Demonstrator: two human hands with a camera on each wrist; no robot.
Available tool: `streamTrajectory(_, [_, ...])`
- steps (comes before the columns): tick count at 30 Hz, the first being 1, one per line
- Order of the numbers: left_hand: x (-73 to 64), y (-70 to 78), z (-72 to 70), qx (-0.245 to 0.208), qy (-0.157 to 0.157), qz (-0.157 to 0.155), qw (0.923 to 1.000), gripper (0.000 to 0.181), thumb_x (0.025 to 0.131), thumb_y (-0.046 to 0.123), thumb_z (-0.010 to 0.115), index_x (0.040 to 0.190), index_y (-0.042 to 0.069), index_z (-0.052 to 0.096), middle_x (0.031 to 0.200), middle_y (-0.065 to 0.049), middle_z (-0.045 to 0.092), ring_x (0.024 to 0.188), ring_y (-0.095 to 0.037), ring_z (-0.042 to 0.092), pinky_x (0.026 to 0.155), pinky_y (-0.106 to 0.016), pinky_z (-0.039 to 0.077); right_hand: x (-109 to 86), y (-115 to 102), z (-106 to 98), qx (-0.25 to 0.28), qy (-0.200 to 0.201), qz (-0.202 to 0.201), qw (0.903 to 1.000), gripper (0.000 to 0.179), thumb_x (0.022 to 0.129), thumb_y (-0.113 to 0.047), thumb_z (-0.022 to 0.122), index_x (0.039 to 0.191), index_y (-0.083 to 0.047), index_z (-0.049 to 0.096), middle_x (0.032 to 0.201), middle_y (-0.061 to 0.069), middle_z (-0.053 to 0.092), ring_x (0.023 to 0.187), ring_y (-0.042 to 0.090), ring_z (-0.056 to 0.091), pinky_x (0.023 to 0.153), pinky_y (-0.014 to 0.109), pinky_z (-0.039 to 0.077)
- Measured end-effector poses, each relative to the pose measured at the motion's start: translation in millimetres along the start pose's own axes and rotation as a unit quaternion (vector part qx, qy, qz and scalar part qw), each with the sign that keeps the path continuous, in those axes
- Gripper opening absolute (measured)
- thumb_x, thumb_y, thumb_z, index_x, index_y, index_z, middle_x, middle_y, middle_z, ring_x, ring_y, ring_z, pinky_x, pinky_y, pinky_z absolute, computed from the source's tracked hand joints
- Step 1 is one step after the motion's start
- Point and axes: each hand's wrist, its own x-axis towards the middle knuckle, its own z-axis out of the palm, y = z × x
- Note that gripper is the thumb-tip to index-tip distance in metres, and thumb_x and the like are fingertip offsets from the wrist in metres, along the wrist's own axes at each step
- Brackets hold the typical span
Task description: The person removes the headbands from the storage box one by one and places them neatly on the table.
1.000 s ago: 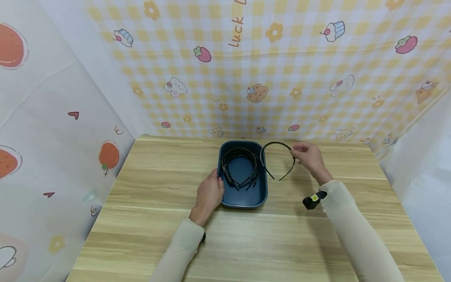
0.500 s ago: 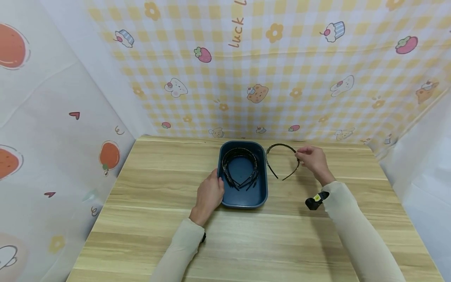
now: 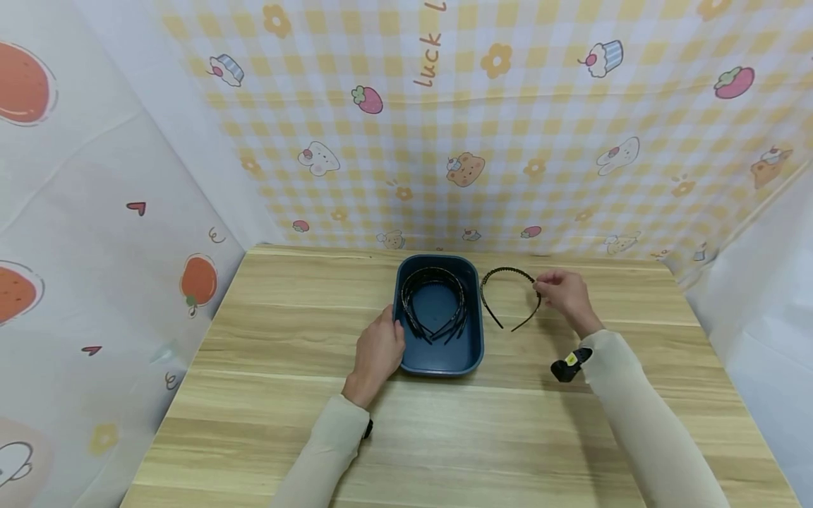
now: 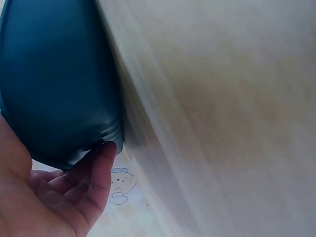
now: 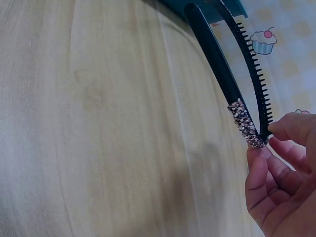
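My right hand pinches a black headband at its right side, just right of the tray. The right wrist view shows thumb and fingers on the headband, which has small teeth inside and glittery beads outside. Several similar dark headbands lie nested in the dark blue rectangular tray. My left hand grips the tray's left side. In the left wrist view its fingers curl at the tray; part of the thumb side is cut off by the frame.
The tray stands on a light wooden table, near its back edge. A yellow-checked cloth with cartoon prints hangs right behind the table. A white printed cloth covers the left side. A black wrist camera hangs below my right wrist.
My right hand has moved right and slightly nearer, taking the headband from over the tray's right rim to beside it. The left hand and tray have stayed put.
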Motion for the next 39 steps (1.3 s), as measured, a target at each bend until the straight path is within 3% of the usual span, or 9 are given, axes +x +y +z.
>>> streamTrajectory(9, [0.8, 0.0, -2.1, 0.004, 0.001, 0.009, 0.9999, 0.039, 0.099, 0.011, 0.055, 0.135, -0.005, 0.055, 0.116, -0.020, 0.069, 0.086, -0.035, 0.071, 0.065, -0.047, 0.056, 3.7, 7, 7, -0.017, 0.004, -0.012, 0.9998, 0.025, 0.096, -0.016, 0.062, 0.113, 0.003, 0.066, 0.109, 0.019, 0.067, 0.077, 0.011, 0.060, 0.069, 0.028, 0.057])
streamTrajectory(21, [1.1, 2.3, -4.6, 0.011, 0.000, 0.008, 0.9999, 0.038, 0.098, 0.011, 0.056, 0.133, -0.005, 0.056, 0.109, -0.020, 0.071, 0.083, -0.035, 0.070, 0.064, -0.047, 0.055, 4.4, 13, 17, -0.024, 0.003, -0.017, 0.9996, 0.024, 0.096, -0.015, 0.062, 0.109, 0.004, 0.068, 0.103, 0.017, 0.069, 0.078, 0.012, 0.061, 0.065, 0.026, 0.056])
streamTrajectory(39, [1.5, 1.6, -2.2, 0.007, -0.005, -0.003, 1.0000, 0.039, 0.099, 0.012, 0.054, 0.135, -0.004, 0.055, 0.113, -0.019, 0.070, 0.084, -0.034, 0.070, 0.065, -0.047, 0.056, 8.1, 23, 23, -0.034, 0.013, -0.022, 0.9991, 0.024, 0.096, -0.017, 0.063, 0.107, 0.003, 0.070, 0.102, 0.017, 0.071, 0.071, 0.008, 0.061, 0.062, 0.023, 0.054])
